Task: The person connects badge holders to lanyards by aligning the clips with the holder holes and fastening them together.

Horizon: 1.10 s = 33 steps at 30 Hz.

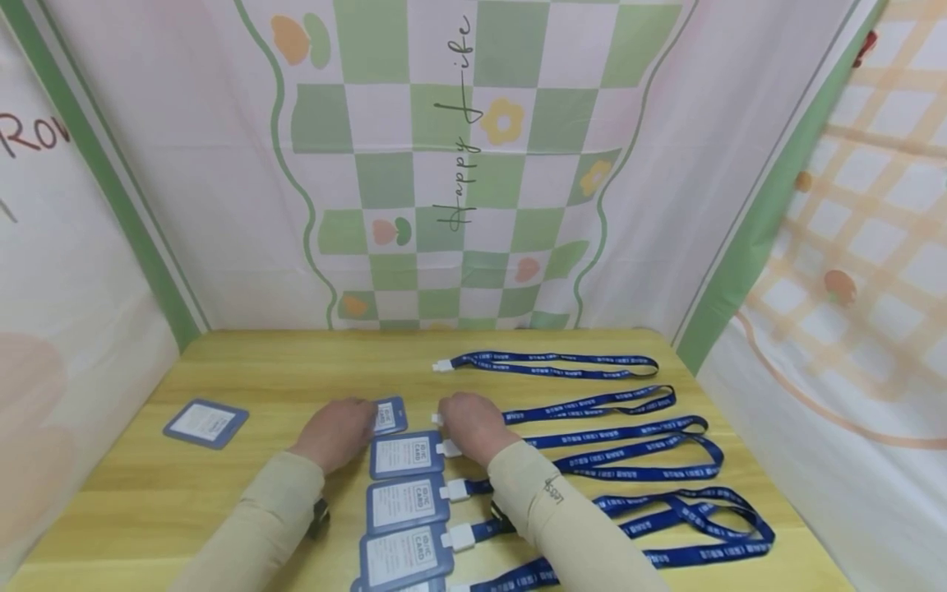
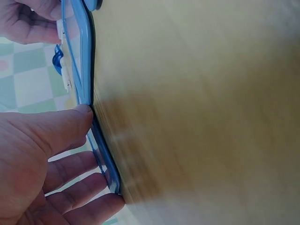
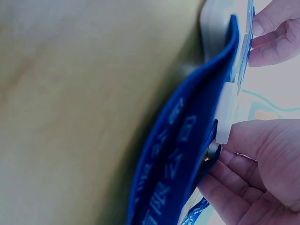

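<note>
Near the table's middle, my left hand [image 1: 336, 432] holds a blue-framed ID card holder [image 1: 390, 415] by its left part. In the left wrist view its thumb [image 2: 77, 123] presses the holder's edge, with the other fingers along the far side. Just to the right, my right hand [image 1: 473, 423] pinches the clip end of a blue lanyard [image 1: 592, 405]; a white clip tip [image 1: 436, 419] peeks out toward the holder. A small gap lies between that tip and the holder. In the right wrist view, fingers and thumb close around the strap beside a white clip [image 3: 227, 112].
Nearer me, several card holders [image 1: 407, 455] lie in a column, white clips at their right edges and blue straps running right. One loose holder [image 1: 205, 423] lies at far left. Another lanyard [image 1: 555, 365] lies at the back, before a checkered curtain [image 1: 444, 181].
</note>
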Each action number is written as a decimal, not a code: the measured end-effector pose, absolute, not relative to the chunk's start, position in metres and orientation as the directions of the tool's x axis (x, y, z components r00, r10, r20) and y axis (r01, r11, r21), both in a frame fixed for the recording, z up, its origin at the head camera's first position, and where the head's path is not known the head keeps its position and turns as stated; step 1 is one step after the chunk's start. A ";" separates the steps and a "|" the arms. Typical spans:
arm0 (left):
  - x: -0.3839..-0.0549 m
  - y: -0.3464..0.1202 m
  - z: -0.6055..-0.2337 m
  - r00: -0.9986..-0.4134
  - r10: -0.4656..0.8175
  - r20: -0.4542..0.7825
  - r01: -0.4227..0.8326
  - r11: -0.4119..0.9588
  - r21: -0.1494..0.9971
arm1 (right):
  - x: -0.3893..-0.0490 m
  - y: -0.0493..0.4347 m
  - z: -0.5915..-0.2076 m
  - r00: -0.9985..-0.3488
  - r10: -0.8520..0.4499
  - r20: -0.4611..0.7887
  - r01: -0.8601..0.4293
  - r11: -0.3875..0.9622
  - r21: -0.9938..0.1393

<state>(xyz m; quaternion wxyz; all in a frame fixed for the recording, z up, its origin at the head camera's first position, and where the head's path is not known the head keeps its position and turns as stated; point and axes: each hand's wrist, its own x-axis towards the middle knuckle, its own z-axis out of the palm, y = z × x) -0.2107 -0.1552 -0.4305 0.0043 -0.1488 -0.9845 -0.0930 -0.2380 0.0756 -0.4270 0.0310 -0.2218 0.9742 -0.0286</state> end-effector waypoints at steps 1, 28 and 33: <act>-0.211 -0.155 -0.431 -0.955 0.294 0.037 0.296 0.938 0.182 | -0.238 0.076 -0.427 -0.900 -0.434 -0.047 -0.430 0.900 -0.069; -0.225 -0.133 -0.432 -0.950 0.311 0.007 0.307 0.931 0.196 | -0.240 0.077 -0.427 -0.909 -0.412 -0.060 -0.401 0.906 -0.138; -0.224 -0.130 -0.432 -0.949 0.315 0.017 0.312 0.930 0.195 | -0.242 0.077 -0.427 -0.906 -0.418 -0.062 -0.408 0.903 -0.135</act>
